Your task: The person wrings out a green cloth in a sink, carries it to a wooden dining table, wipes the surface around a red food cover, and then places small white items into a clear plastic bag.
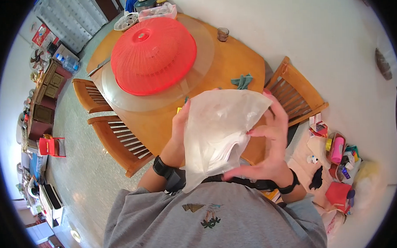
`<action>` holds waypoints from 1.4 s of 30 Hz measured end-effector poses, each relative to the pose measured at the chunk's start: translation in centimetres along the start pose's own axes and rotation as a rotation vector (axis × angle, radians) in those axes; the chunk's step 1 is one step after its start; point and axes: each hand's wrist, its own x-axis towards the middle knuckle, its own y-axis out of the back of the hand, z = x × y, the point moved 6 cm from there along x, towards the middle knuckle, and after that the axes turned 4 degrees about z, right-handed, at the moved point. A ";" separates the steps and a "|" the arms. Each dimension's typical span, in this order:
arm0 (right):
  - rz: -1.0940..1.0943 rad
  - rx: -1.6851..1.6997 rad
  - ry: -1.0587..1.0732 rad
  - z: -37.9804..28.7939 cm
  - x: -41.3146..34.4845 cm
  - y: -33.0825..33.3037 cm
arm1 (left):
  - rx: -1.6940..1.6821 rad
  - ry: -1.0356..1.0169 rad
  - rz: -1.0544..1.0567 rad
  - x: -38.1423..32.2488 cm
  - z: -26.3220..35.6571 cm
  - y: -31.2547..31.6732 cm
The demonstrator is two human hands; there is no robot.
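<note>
Close to my chest, over the near edge of the wooden table [152,127], I hold up a translucent white plastic bag [217,113]. White, layered sheets [224,147] show inside its lower part; what they are cannot be told. My left hand [182,119] grips the bag's left side, its fingers mostly hidden behind the plastic. My right hand [268,138] is at the bag's right side, with fingertips on its top right corner and on its folded edge, and the thumb low by the bottom of the sheets.
A red mesh food cover [153,56] stands on a round glass turntable [206,58]. A green cloth [242,81], a brown glass [222,34] and a knife [99,66] lie or stand around it. Wooden chairs [120,144] flank the table; a cluttered pale surface [296,153] is at right.
</note>
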 end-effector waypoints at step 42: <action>-0.288 0.547 -0.399 1.8 1.3 1.9 | 0.753 -0.177 -0.358 -4.4 1.7 -1.8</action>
